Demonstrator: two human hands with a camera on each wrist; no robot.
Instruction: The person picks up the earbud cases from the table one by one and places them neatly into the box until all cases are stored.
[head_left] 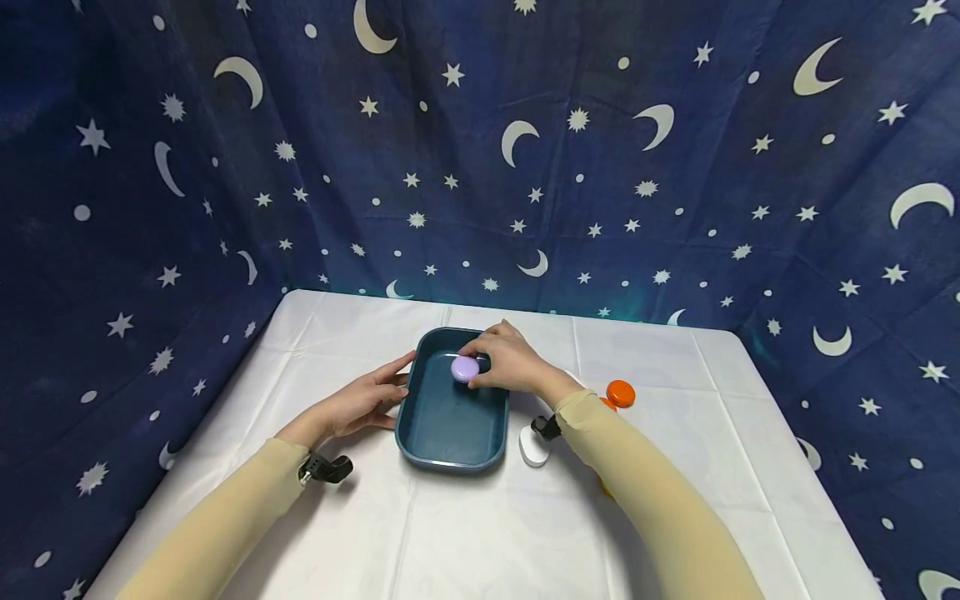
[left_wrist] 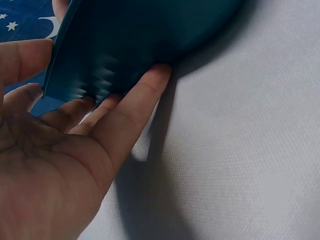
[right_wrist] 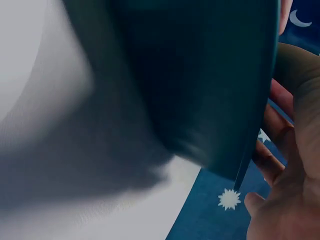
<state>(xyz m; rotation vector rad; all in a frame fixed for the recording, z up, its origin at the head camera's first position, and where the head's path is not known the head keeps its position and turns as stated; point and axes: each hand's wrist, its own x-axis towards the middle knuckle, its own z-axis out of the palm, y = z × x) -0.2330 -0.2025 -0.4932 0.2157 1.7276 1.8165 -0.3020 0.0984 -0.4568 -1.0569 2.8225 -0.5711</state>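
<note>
A dark teal rectangular tray [head_left: 452,454] with rounded corners and raised walls stands on the white-covered table. My right hand [head_left: 512,358] reaches over its right rim and pinches a light purple, rounded disc [head_left: 465,368] between thumb and fingers, inside the tray's outline near the far end. The disc is hidden in the right wrist view, where the tray wall [right_wrist: 200,90] fills the middle. On the left, my left hand [head_left: 360,404] touches the tray's outer side; the left wrist view shows its fingers [left_wrist: 135,105] extended along that wall.
To the right of the tray lie a white rounded piece [head_left: 534,447] and an orange disc [head_left: 620,392]. Another orange piece and a yellow one are mostly hidden by the right forearm. A dark blue star-and-moon cloth [head_left: 480,167] hangs behind the table [head_left: 337,533].
</note>
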